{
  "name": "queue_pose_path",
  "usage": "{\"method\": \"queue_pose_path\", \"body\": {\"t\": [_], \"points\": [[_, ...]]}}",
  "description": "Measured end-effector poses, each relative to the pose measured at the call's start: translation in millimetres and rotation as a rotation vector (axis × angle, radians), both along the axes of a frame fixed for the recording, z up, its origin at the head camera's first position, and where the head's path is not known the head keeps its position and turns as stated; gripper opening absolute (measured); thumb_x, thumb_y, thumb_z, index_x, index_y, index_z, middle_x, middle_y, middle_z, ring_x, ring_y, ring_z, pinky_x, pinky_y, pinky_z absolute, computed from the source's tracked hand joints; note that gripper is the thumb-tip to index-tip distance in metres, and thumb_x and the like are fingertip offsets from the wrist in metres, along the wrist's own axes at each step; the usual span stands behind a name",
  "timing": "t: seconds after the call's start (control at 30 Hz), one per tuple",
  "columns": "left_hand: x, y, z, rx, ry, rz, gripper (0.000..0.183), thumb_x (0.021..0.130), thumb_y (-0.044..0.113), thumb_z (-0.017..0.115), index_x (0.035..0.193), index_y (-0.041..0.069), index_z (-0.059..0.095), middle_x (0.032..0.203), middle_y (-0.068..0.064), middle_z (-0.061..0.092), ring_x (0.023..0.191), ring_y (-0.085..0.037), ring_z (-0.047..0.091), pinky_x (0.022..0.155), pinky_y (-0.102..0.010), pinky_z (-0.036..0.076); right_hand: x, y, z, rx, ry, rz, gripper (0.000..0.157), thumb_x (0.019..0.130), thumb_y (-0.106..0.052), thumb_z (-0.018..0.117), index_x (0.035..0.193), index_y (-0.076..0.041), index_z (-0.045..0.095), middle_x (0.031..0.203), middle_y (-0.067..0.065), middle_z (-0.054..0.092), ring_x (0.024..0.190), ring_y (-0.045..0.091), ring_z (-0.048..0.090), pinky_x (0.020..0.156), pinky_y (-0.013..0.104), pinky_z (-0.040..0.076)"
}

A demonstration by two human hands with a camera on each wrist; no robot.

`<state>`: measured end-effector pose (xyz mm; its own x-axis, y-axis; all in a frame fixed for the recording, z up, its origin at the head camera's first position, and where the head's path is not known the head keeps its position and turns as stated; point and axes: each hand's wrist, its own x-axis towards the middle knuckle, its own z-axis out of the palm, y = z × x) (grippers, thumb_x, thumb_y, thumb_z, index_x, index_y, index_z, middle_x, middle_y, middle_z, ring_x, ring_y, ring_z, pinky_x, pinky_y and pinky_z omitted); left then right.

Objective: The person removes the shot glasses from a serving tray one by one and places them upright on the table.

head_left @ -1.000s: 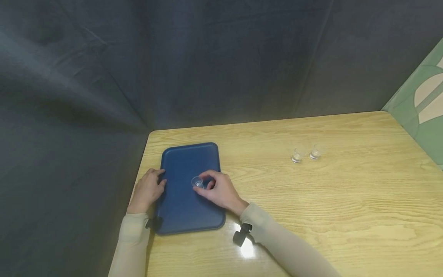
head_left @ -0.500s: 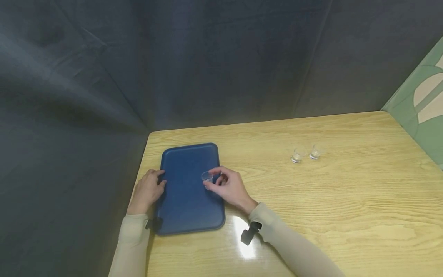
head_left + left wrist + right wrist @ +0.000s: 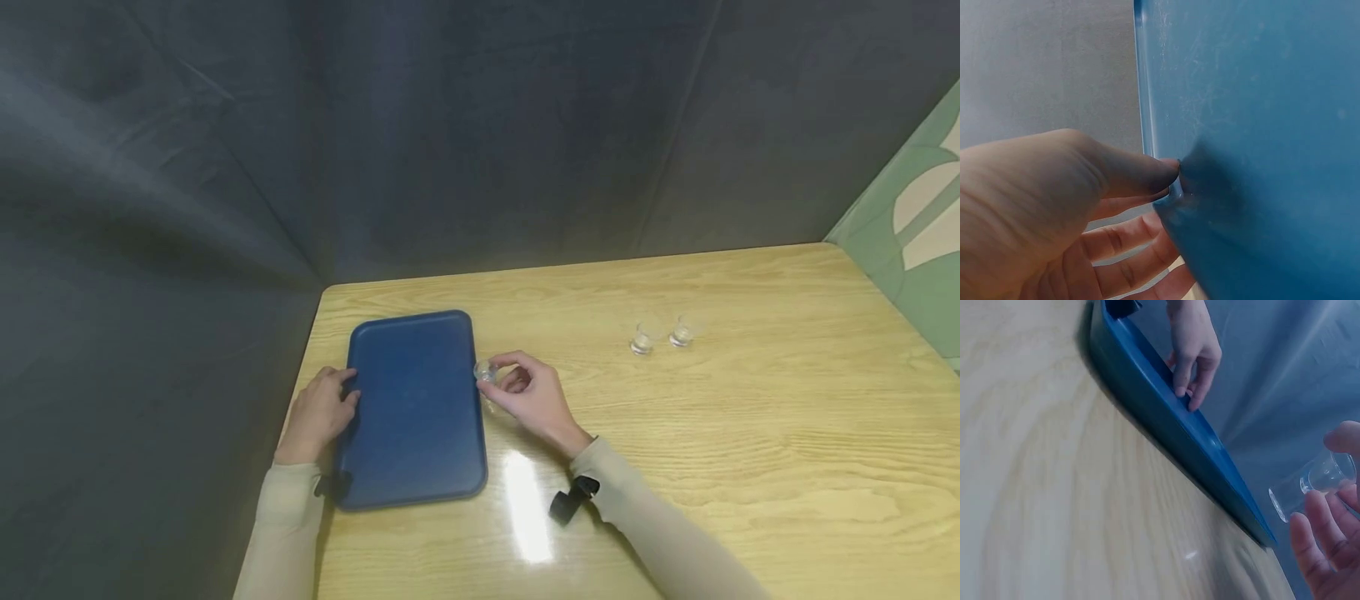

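My right hand pinches a small clear shot glass between thumb and fingers, at the right edge of a blue tray. In the right wrist view the glass hangs above the table, its thick base pointing away from the palm. At the tray's left edge, my left hand holds the rim. The left wrist view has its thumb over the rim and the other fingers outside and partly under it. Nothing stands on the tray.
Two more clear shot glasses stand close together on the wooden table, toward the back right. Dark cloth closes off the back and left sides. A green patterned panel borders the right.
The right hand has carried the shot glass rightward and slightly back, from over the tray's middle to its right edge. The left hand and tray have stayed put.
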<state>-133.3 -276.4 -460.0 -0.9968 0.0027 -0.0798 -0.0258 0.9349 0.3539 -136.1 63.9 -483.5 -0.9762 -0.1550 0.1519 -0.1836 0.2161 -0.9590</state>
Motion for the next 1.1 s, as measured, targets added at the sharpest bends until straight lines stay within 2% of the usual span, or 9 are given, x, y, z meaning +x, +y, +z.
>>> {"method": "queue_pose_path", "body": {"t": [0.23,0.37,0.57,0.83,0.93,1.03,1.1], "points": [[0.5,-2.7,-1.3,-0.004,0.003,0.000,0.045,0.103,0.014,0.063,0.144,-0.006,0.061,0.135,-0.031,0.063,0.109,-0.045,0.068,0.091,-0.061,0.056,-3.8,31.8,-0.9,-0.003,-0.017,-0.047,0.033,0.089,-0.013,0.085,0.118,-0.006,0.074,0.087,0.015,0.077,0.070,0.010,0.071,0.066,0.024,0.059],[0.2,-3.0,-3.4,-0.002,0.002,0.002,0.045,0.103,0.014,0.063,0.144,-0.005,0.061,0.136,-0.031,0.062,0.112,-0.046,0.068,0.092,-0.061,0.056,-4.2,54.8,-0.5,0.007,-0.021,-0.078,0.034,0.091,-0.013,0.084,0.121,-0.003,0.073,0.097,0.020,0.078,0.074,0.007,0.072,0.067,0.023,0.060],[-0.6,-3.8,-3.9,-0.007,-0.004,-0.005,0.045,0.104,0.015,0.063,0.144,-0.005,0.061,0.136,-0.031,0.062,0.111,-0.045,0.068,0.092,-0.061,0.055,-1.3,91.1,-2.6,0.037,-0.031,-0.178,0.037,0.092,-0.013,0.084,0.123,0.001,0.071,0.099,0.025,0.077,0.074,0.002,0.071,0.064,0.020,0.059],[-4.0,-4.1,-2.2,-0.009,-0.011,0.006,0.046,0.104,0.016,0.062,0.146,-0.003,0.060,0.136,-0.030,0.062,0.106,-0.041,0.068,0.089,-0.059,0.056,1.4,132.3,-3.7,0.127,-0.016,-0.248,0.042,0.094,-0.018,0.083,0.128,0.002,0.070,0.112,0.025,0.076,0.079,-0.004,0.069,0.066,0.016,0.058],[-3.8,-3.7,-2.6,-0.005,-0.016,0.008,0.046,0.104,0.016,0.062,0.146,-0.004,0.060,0.136,-0.030,0.062,0.105,-0.040,0.068,0.088,-0.058,0.056,2.0,145.1,-3.8,0.135,-0.017,-0.275,0.041,0.094,-0.018,0.083,0.127,0.002,0.070,0.111,0.016,0.076,0.079,-0.005,0.069,0.065,0.016,0.058],[-3.3,-3.4,-2.6,-0.002,-0.015,0.007,0.046,0.104,0.015,0.062,0.146,-0.004,0.060,0.135,-0.030,0.062,0.103,-0.040,0.068,0.088,-0.058,0.056,1.5,156.6,-4.8,0.134,-0.015,-0.309,0.040,0.094,-0.019,0.083,0.126,0.002,0.070,0.113,-0.006,0.073,0.080,-0.006,0.070,0.065,0.015,0.058],[-3.1,-3.5,-3.0,-0.001,-0.013,0.007,0.046,0.104,0.015,0.062,0.146,-0.004,0.060,0.135,-0.030,0.062,0.103,-0.040,0.068,0.088,-0.058,0.056,1.3,164.0,-5.2,0.133,-0.009,-0.329,0.041,0.094,-0.018,0.083,0.126,0.002,0.070,0.108,-0.019,0.070,0.079,-0.007,0.070,0.065,0.014,0.057]]}}
